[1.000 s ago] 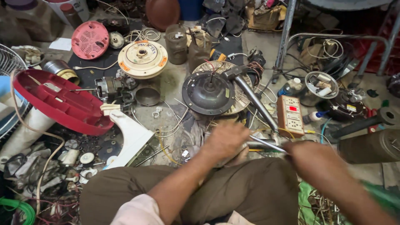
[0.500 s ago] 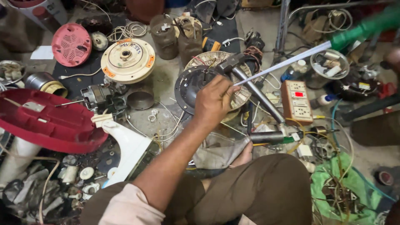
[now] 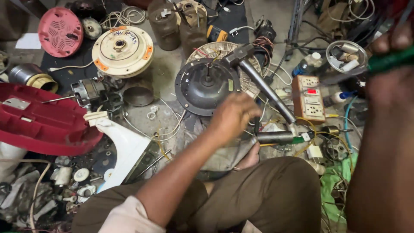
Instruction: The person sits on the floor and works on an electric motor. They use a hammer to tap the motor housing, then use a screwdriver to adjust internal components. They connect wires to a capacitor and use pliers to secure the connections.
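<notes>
Two hands: left curled beside one dark motor housing; right clamped on one green-handled tool.

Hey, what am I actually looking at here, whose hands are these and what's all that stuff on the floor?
This comes from a camera worn on a person's head, looking down at their lap and a cluttered floor. Their left hand reaches toward a grey metal tube near a dark round motor housing. Their right hand, close to the lens and blurred, grips a green-handled tool. Around them lie a cream disc-shaped motor, a red plastic cover, a pink vented cap and a socket board.
</notes>
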`<move>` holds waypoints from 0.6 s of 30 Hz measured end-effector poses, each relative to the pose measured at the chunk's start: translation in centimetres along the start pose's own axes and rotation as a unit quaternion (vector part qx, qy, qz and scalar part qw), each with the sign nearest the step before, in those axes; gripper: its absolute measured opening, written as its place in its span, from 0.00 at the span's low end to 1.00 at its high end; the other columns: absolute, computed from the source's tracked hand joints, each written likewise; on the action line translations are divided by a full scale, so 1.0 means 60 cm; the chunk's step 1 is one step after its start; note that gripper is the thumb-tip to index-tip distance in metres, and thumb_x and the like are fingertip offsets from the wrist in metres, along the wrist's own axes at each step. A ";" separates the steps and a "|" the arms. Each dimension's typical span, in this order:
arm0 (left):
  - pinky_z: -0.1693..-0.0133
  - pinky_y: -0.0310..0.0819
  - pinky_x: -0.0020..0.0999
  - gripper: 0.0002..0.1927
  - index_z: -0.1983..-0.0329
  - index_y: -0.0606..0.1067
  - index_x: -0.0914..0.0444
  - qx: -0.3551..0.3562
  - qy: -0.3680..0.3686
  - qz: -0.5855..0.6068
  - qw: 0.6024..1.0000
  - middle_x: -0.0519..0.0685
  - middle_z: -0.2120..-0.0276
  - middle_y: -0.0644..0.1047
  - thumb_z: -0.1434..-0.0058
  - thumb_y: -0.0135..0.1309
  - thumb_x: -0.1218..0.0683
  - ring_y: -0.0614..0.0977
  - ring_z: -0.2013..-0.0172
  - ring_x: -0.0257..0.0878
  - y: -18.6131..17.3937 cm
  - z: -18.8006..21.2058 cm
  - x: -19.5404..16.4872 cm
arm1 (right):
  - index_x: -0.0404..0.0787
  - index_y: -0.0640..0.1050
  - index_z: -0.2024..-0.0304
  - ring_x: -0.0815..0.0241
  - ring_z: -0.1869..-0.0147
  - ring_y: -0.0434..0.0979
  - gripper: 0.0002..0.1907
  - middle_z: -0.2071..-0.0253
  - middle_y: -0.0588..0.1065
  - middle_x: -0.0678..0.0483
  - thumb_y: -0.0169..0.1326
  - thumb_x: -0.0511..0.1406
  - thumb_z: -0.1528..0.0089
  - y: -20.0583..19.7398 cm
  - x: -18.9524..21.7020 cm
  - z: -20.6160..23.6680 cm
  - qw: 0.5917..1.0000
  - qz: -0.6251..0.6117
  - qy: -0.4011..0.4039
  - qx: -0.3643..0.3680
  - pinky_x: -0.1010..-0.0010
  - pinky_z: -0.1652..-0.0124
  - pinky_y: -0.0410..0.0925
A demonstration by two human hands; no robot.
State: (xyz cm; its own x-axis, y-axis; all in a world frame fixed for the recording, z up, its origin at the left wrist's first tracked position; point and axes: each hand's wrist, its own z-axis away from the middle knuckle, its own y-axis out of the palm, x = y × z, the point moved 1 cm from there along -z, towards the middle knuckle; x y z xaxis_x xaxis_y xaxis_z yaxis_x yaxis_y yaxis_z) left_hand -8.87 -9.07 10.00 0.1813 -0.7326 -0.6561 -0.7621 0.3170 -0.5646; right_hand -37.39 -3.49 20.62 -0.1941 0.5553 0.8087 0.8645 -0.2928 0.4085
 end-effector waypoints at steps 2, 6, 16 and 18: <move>0.54 0.73 0.45 0.07 0.60 0.83 0.60 0.005 -0.025 -0.050 0.998 0.51 0.63 0.81 0.41 0.61 0.57 0.79 0.58 0.51 -0.006 -0.041 0.034 | 0.39 0.74 0.56 0.58 0.64 0.72 0.21 0.65 0.72 0.51 0.45 0.50 0.30 0.023 -0.015 -0.039 0.999 -0.042 0.007 0.021 0.63 0.60 0.68; 0.51 0.74 0.45 0.10 0.55 0.82 0.61 -0.009 -0.039 -0.047 0.998 0.53 0.59 0.82 0.40 0.62 0.57 0.80 0.57 0.52 -0.020 -0.077 0.080 | 0.37 0.73 0.57 0.55 0.65 0.71 0.24 0.66 0.71 0.48 0.43 0.52 0.27 0.096 -0.059 -0.079 0.995 -0.042 -0.036 0.084 0.62 0.62 0.67; 0.59 0.78 0.48 0.13 0.51 0.83 0.56 0.011 -0.114 -0.032 0.993 0.59 0.65 0.82 0.39 0.57 0.59 0.84 0.63 0.57 -0.012 -0.073 0.117 | 0.32 0.70 0.58 0.51 0.67 0.72 0.31 0.68 0.70 0.43 0.42 0.55 0.25 0.181 -0.112 -0.056 0.982 0.023 -0.060 0.176 0.62 0.67 0.67; 0.60 0.78 0.49 0.14 0.52 0.83 0.56 0.015 -0.117 -0.046 0.992 0.60 0.66 0.82 0.40 0.57 0.59 0.84 0.64 0.57 -0.011 -0.076 0.119 | 0.31 0.69 0.58 0.51 0.68 0.72 0.31 0.68 0.69 0.43 0.41 0.56 0.27 0.179 -0.119 -0.057 0.981 0.031 -0.064 0.183 0.62 0.67 0.67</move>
State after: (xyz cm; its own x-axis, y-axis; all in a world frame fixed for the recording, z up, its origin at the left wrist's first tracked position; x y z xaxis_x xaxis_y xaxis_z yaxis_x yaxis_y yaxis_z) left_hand -9.92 -17.24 7.98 0.3912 -0.5998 -0.6979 -0.7176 0.2760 -0.6395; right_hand -28.29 -13.26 20.68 -0.0974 0.6449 0.7580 0.9857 -0.0429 0.1631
